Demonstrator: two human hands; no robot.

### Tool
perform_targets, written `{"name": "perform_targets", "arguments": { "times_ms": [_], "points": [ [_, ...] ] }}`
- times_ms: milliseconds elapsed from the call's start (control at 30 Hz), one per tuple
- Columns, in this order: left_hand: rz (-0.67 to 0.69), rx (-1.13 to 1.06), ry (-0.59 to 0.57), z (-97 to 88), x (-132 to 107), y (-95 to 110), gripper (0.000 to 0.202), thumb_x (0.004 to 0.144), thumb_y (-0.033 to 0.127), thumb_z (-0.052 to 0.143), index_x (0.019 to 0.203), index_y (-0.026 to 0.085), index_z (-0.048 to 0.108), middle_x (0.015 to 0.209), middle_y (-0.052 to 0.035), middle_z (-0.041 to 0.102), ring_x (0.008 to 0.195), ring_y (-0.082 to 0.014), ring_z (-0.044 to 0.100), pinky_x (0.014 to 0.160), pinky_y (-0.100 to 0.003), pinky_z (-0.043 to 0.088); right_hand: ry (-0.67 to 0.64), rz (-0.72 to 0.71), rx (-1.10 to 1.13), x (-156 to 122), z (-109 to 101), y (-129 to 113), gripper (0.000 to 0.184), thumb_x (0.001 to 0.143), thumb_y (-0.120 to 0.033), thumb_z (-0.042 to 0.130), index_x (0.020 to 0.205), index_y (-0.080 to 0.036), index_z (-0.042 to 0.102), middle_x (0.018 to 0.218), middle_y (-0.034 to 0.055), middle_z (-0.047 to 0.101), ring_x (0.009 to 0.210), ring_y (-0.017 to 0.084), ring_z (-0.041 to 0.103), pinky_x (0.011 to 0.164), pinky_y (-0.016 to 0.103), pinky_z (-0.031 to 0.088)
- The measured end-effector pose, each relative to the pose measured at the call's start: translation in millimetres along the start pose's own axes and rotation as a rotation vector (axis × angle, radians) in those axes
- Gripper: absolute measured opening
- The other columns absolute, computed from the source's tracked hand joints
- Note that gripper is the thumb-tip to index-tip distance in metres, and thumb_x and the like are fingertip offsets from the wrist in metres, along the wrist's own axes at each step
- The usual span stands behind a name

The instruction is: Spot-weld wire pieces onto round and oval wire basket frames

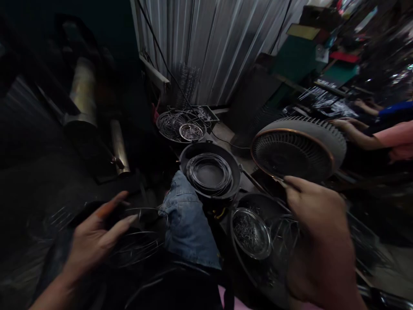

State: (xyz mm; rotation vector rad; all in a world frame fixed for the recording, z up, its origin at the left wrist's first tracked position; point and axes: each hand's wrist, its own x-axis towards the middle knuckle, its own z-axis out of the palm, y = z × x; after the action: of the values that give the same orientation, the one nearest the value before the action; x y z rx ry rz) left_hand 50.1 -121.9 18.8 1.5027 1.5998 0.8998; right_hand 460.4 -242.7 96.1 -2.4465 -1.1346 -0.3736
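My left hand (93, 239) is at the lower left, thumb and forefinger apart with nothing plainly between them. An orange covering shows on one of its fingers. Just beyond its fingertips are thin wire rings (138, 247), dark and partly blurred. At the right, my right hand (319, 211) is closed in a pinch in front of the fan. Something thin and pale seems to stick out of its fingertips, too blurred to name. Below it, a dark round pan (240, 262) holds a shiny metal bowl (251, 232) of small wire pieces, plus bent wires.
A black pan (183, 155) with a wire coil (209, 191) stands ahead of my denim-clad knee (190, 224). Behind are a wire-filled tray (167, 125) and a corrugated wall (213, 51). A fan (297, 146) stands right; machinery (84, 90) left. Co-workers' arms (364, 133) show far right.
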Motion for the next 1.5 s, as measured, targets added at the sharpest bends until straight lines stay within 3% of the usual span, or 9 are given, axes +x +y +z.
{"name": "perform_targets", "arguments": {
  "times_ms": [133, 267, 367, 567, 733, 900, 1067, 1233, 1500],
  "points": [
    [-0.137, -0.557, -0.425, 42.2, -2.1, 23.4, 0.076, 0.058, 0.051, 0.078, 0.123, 0.016, 0.060, 0.103, -0.0110, 0.069, 0.090, -0.0278, 0.067, 0.081, -0.041, 0.054, 0.033, -0.321, 0.424, -49.8, -11.7, -44.8, 0.025, 0.084, -0.031, 0.053, 0.101, -0.029, 0.071, 0.093, 0.0061, 0.072, 0.086, 0.027, 0.067, 0.078, 0.039, 0.052],
    [-0.355, -0.885, -0.393, 50.1, 11.3, 27.2, 0.055, 0.068, 0.040, 0.073, 0.113, 0.012, 0.058, 0.097, -0.0128, 0.067, 0.074, -0.0213, 0.067, 0.062, -0.032, 0.053, -0.756, -0.952, 0.567, -103.5, 28.2, -101.6, 0.034, 0.081, -0.008, 0.046, 0.103, -0.023, 0.068, 0.074, 0.0028, 0.068, 0.063, 0.016, 0.061, 0.059, 0.025, 0.047],
    [-0.339, -0.789, -0.249, 28.2, 17.2, 14.1, 0.050, 0.063, 0.022, 0.074, 0.110, 0.010, 0.061, 0.075, -0.0043, 0.065, 0.044, -0.0080, 0.052, 0.039, -0.018, 0.034, -1.053, -1.290, 0.491, -118.3, 57.9, -138.7, 0.027, 0.075, -0.006, 0.053, 0.093, -0.020, 0.068, 0.074, 0.0032, 0.067, 0.064, 0.016, 0.060, 0.059, 0.024, 0.045],
    [-0.230, -0.681, -0.170, -13.2, -2.6, -16.9, 0.055, 0.063, 0.032, 0.074, 0.113, 0.010, 0.066, 0.064, 0.0007, 0.060, 0.036, -0.0044, 0.039, 0.036, -0.018, 0.027, -0.460, -0.818, 0.439, -71.7, 88.5, -200.3, 0.048, 0.078, -0.015, 0.061, 0.126, -0.016, 0.057, 0.130, 0.0166, 0.058, 0.115, 0.030, 0.054, 0.097, 0.043, 0.041],
    [-0.165, -0.599, -0.036, -37.1, -16.9, -56.9, 0.049, 0.070, 0.038, 0.069, 0.113, 0.015, 0.067, 0.073, -0.0014, 0.064, 0.047, -0.0079, 0.050, 0.047, -0.022, 0.041, -0.673, -0.652, 0.639, -68.8, 117.4, -229.1, 0.028, 0.079, -0.021, 0.061, 0.104, -0.016, 0.071, 0.095, 0.0090, 0.074, 0.090, 0.025, 0.067, 0.081, 0.033, 0.050],
    [0.082, -0.002, 0.061, -51.6, -25.6, -94.9, 0.082, 0.054, 0.033, 0.082, 0.131, 0.020, 0.057, 0.134, -0.0113, 0.055, 0.125, -0.0298, 0.048, 0.104, -0.041, 0.038, -0.784, -0.624, 0.879, -98.1, 121.0, -241.4, 0.019, 0.079, -0.027, 0.059, 0.085, -0.019, 0.076, 0.076, 0.0022, 0.073, 0.071, 0.020, 0.067, 0.068, 0.029, 0.050],
    [-0.005, 0.104, -0.131, -50.7, -27.7, -113.1, 0.108, 0.060, 0.023, 0.077, 0.152, 0.020, 0.020, 0.122, -0.0094, 0.062, 0.109, -0.0261, 0.061, 0.096, -0.041, 0.046, -0.833, -0.710, 0.838, -107.5, 115.1, -260.9, 0.019, 0.078, -0.020, 0.060, 0.087, -0.020, 0.077, 0.084, 0.0030, 0.076, 0.081, 0.021, 0.069, 0.074, 0.030, 0.050],
    [0.008, -0.027, -0.089, -51.1, -26.1, -143.0, 0.081, 0.058, 0.026, 0.080, 0.134, 0.017, 0.053, 0.126, -0.0101, 0.062, 0.117, -0.0267, 0.057, 0.104, -0.041, 0.041, -0.964, -0.700, 0.890, -100.8, 118.0, -270.3, 0.024, 0.073, -0.013, 0.061, 0.090, -0.021, 0.076, 0.090, 0.0017, 0.076, 0.087, 0.021, 0.069, 0.081, 0.032, 0.052],
    [0.349, 0.096, 0.044, -78.2, 7.6, -98.9, 0.069, 0.067, 0.030, 0.076, 0.132, 0.022, 0.055, 0.129, -0.0064, 0.060, 0.119, -0.0245, 0.055, 0.106, -0.040, 0.041, -0.878, -0.930, 1.093, -72.9, 67.8, -292.7, 0.013, 0.079, -0.021, 0.066, 0.088, -0.020, 0.076, 0.079, 0.0013, 0.070, 0.074, 0.015, 0.064, 0.068, 0.025, 0.049]
  ]
}}
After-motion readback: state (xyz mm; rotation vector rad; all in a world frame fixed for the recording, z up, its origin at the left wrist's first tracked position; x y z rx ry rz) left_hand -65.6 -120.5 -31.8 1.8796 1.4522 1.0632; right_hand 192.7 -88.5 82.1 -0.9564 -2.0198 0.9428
